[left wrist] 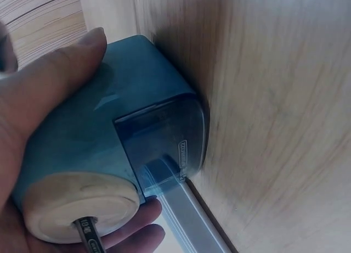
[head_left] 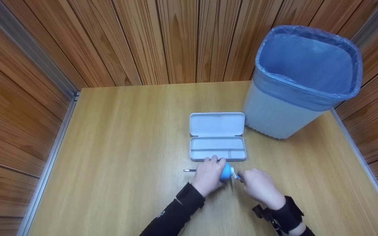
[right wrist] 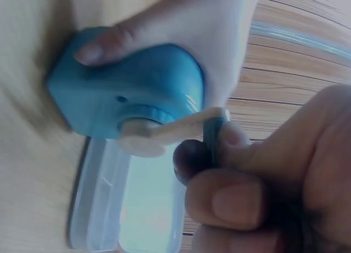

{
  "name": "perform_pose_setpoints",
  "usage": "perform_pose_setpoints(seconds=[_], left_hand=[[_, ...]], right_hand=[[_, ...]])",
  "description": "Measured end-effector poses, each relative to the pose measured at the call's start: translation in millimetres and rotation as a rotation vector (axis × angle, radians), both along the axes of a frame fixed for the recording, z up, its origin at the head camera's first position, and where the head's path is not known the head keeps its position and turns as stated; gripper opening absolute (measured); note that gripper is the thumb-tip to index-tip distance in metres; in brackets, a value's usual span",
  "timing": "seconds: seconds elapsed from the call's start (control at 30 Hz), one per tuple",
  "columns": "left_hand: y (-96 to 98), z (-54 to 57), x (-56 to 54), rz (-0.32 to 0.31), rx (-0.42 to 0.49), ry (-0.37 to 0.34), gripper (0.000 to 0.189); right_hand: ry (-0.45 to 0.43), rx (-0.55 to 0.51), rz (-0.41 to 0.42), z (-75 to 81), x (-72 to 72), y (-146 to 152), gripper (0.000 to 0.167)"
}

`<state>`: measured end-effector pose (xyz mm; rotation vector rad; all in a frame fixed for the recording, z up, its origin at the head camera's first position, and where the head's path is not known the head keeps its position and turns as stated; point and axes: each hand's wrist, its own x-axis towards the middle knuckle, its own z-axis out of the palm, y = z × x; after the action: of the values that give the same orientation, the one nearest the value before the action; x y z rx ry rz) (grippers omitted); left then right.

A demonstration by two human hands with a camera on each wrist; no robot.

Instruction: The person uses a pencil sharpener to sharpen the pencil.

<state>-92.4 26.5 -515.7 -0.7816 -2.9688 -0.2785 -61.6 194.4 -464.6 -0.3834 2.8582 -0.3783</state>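
Observation:
A blue crank pencil sharpener (head_left: 225, 171) stands on the table, gripped around its body by my left hand (head_left: 209, 175). From its left end sticks a dark pencil (head_left: 189, 170), its tip inside the round cream front (left wrist: 82, 206). My right hand (head_left: 259, 184) pinches the blue knob (right wrist: 213, 133) of the cream crank arm (right wrist: 184, 125) between thumb and fingers. Just behind the sharpener lies an opened pencil case (head_left: 217, 143), pale, with a divided tray; nothing shows in its compartments. A see-through shavings drawer (left wrist: 164, 143) fills one side of the sharpener.
A pale waste bin (head_left: 274, 111) lined with a blue bag stands at the back right, beside the pencil case. Wood-panelled walls (head_left: 176, 42) enclose the wooden table (head_left: 126, 137), and a metal rail (head_left: 51, 164) runs along its left edge.

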Motion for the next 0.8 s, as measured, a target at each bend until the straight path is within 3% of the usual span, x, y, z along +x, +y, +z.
perform_pose_setpoints(seconds=[0.43,0.8], left_hand=[[-1.0,-3.5,0.0,-0.006,-0.020,0.089,0.068],[-0.1,-2.4,0.0,-0.008,-0.012,0.052,0.074]], right_hand=[[0.106,-0.034,-0.013,0.9,-25.9,-1,0.010],[0.100,-0.033,-0.025,-6.2,-45.5,0,0.015]])
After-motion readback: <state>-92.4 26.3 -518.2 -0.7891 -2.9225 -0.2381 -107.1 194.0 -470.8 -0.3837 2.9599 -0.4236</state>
